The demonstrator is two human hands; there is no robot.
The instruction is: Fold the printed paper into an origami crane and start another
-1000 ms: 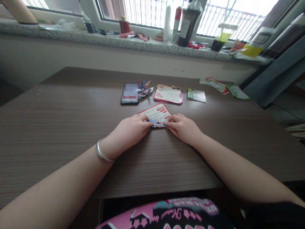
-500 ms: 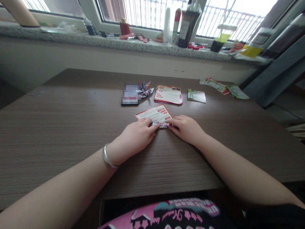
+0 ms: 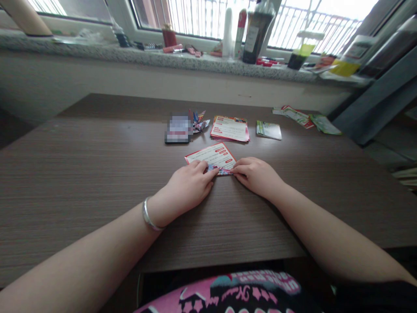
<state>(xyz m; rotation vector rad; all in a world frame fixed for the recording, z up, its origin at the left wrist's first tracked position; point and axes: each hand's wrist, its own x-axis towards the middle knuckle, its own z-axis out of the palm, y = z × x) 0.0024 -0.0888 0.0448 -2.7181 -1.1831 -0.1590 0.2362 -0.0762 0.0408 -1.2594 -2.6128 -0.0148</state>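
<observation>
A red-and-white printed paper sheet [image 3: 213,156] lies on the brown wooden table [image 3: 97,165], its near edge folded over. My left hand [image 3: 187,187], with a silver bangle on the wrist, pinches that folded edge from the left. My right hand [image 3: 256,175] pinches the same edge from the right. The fingertips of both hands nearly meet at the fold, and the fingers of both are curled and pressed together on the paper.
Behind the sheet lie a phone [image 3: 178,128], a folded paper figure [image 3: 199,121], a stack of similar sheets [image 3: 230,128], a green card stack [image 3: 269,130] and loose leaflets [image 3: 306,118]. Bottles and clutter line the stone windowsill [image 3: 163,56].
Both hands have shifted slightly along the folded edge, the left hand a little to the right. The sheet has stayed in place.
</observation>
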